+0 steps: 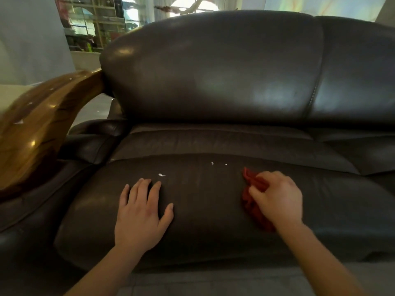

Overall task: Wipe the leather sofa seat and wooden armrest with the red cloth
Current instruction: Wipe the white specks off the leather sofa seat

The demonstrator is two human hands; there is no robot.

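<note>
While gripped by right hand (277, 197), red cloth (254, 201) lengthwise front-to-back.

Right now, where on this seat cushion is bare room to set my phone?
Bare leather lies between the left hand and the red cloth. White specks crowd the strip beyond the fingers; the right hand covers the cloth.

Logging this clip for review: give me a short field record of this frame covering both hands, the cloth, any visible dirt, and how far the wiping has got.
left hand: flat, palm down on the dark brown leather sofa seat, holding nothing
right hand: gripping the crumpled red cloth, pressed on the seat
white specks on seat: several, ahead of both hands, not yet wiped
glossy wooden armrest: far left, white flecks on it, untouched
progress: seat wiping under way, armrest pending
</note>
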